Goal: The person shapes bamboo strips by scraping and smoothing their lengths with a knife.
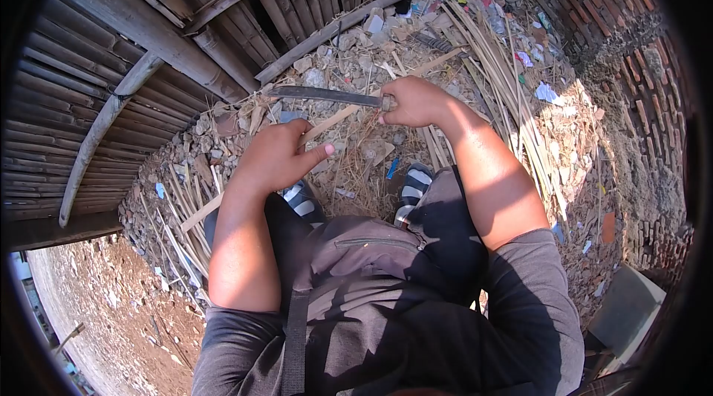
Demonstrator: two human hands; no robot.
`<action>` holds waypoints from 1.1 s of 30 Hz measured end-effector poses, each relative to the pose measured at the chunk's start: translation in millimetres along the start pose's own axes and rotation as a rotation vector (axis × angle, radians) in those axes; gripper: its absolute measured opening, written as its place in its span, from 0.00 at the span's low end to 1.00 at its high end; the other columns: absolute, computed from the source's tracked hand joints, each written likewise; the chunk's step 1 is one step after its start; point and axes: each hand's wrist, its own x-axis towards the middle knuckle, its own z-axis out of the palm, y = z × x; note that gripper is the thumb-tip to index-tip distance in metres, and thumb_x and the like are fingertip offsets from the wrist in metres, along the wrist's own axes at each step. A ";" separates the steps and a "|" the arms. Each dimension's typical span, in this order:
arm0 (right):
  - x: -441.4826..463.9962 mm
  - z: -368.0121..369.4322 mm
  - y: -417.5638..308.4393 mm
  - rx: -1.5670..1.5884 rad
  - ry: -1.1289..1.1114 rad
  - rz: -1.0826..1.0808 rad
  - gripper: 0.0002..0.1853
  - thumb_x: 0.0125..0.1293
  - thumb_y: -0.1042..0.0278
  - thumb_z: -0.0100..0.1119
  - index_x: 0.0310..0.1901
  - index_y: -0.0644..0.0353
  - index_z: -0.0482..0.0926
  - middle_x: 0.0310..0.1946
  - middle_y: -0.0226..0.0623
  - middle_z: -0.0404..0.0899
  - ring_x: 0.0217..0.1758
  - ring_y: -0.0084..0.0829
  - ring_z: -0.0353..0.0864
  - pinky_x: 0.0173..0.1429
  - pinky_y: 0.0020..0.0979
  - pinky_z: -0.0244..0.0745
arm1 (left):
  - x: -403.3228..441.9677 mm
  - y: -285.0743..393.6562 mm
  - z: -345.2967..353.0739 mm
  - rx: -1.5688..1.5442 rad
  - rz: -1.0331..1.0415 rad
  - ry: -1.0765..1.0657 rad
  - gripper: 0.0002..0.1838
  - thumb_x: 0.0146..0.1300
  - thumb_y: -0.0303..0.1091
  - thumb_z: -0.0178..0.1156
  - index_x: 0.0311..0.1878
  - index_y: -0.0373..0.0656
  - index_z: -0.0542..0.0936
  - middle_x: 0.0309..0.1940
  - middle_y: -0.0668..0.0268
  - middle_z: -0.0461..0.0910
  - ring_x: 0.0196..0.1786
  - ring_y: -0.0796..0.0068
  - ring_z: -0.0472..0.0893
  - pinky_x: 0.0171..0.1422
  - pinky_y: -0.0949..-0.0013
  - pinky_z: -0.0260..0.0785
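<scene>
A pale bamboo strip [330, 122] runs diagonally from beside my left knee, past my left hand, to the far side of the rubble. My left hand [276, 157] is around the strip, its thumb stretched out to the right and its other fingers partly hidden. In my right hand [417, 102] is the handle of a machete [323, 94], fingers closed around it. Its long dark blade points left and lies across the strip, close above my left fingers. Whether the blade's edge touches the strip I cannot tell.
Cut bamboo strips [494, 91] lie in a bundle on the right, with more strips [189, 206] at the left. Rubble [319, 62] and litter cover the ground around my sandals [301, 199]. A bamboo wall [96, 91] stands left, a brick wall [653, 114] right.
</scene>
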 end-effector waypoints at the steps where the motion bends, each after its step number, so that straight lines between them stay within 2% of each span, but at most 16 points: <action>1: 1.0 3.2 3.4 0.001 0.020 -0.013 0.26 0.59 0.51 0.77 0.55 0.58 0.87 0.43 0.54 0.88 0.51 0.55 0.87 0.57 0.48 0.80 | 0.2 -0.7 0.5 -0.001 0.005 0.005 0.33 0.65 0.60 0.72 0.55 0.35 0.85 0.36 0.48 0.87 0.42 0.49 0.88 0.49 0.52 0.78; 12: 1.8 4.6 6.1 0.018 0.030 -0.033 0.26 0.58 0.51 0.77 0.53 0.59 0.87 0.39 0.53 0.87 0.48 0.54 0.87 0.53 0.48 0.79 | 0.5 -0.8 0.9 -0.030 -0.003 -0.008 0.32 0.65 0.59 0.73 0.54 0.36 0.85 0.34 0.49 0.86 0.41 0.49 0.88 0.48 0.52 0.78; 15: -7.1 -9.1 -0.9 0.057 0.028 0.003 0.25 0.59 0.51 0.77 0.53 0.59 0.87 0.38 0.52 0.87 0.47 0.53 0.88 0.53 0.47 0.79 | -0.7 -1.1 0.5 -0.036 -0.008 0.046 0.31 0.65 0.57 0.73 0.53 0.35 0.85 0.34 0.51 0.86 0.40 0.55 0.88 0.46 0.56 0.77; 18: -15.6 -20.7 3.7 0.064 0.096 0.009 0.25 0.59 0.52 0.77 0.53 0.59 0.86 0.38 0.53 0.87 0.47 0.53 0.88 0.53 0.47 0.79 | -0.8 -8.2 2.1 -0.160 0.024 0.105 0.33 0.63 0.61 0.72 0.52 0.37 0.85 0.27 0.52 0.84 0.36 0.48 0.87 0.44 0.51 0.77; 20: -16.8 -16.4 11.7 0.049 0.200 0.001 0.25 0.60 0.52 0.77 0.53 0.59 0.86 0.39 0.53 0.87 0.47 0.54 0.88 0.53 0.47 0.79 | -2.0 -4.6 -1.4 -0.168 -0.011 0.105 0.32 0.63 0.61 0.73 0.51 0.37 0.85 0.26 0.53 0.83 0.34 0.49 0.86 0.42 0.52 0.76; 27: -23.4 -24.5 -0.7 0.045 0.248 0.018 0.24 0.61 0.53 0.77 0.51 0.62 0.85 0.39 0.55 0.87 0.47 0.55 0.87 0.52 0.47 0.79 | -2.2 -4.7 -4.8 -0.131 0.003 0.186 0.30 0.64 0.59 0.73 0.48 0.38 0.85 0.25 0.53 0.82 0.32 0.50 0.85 0.39 0.52 0.75; 30: -19.0 -21.6 9.3 0.083 0.349 0.049 0.24 0.61 0.53 0.77 0.51 0.62 0.85 0.39 0.55 0.86 0.46 0.55 0.87 0.52 0.47 0.79 | -2.1 -4.4 -4.6 -0.138 0.037 0.235 0.23 0.67 0.50 0.75 0.46 0.36 0.84 0.20 0.65 0.77 0.26 0.72 0.77 0.35 0.63 0.70; 32: -20.3 -23.4 4.3 0.058 0.383 0.057 0.24 0.61 0.52 0.77 0.51 0.61 0.85 0.39 0.55 0.86 0.46 0.54 0.87 0.51 0.47 0.79 | 0.1 -4.9 -2.1 -0.154 0.038 0.243 0.22 0.66 0.49 0.75 0.46 0.36 0.84 0.20 0.65 0.77 0.26 0.74 0.76 0.34 0.64 0.70; 33: -22.6 -26.4 -4.1 0.036 0.305 0.064 0.25 0.61 0.53 0.77 0.53 0.61 0.85 0.42 0.55 0.87 0.49 0.54 0.87 0.54 0.47 0.80 | 1.4 -4.6 -1.4 -0.163 0.041 0.248 0.22 0.66 0.48 0.75 0.45 0.36 0.84 0.20 0.66 0.77 0.26 0.75 0.76 0.34 0.64 0.69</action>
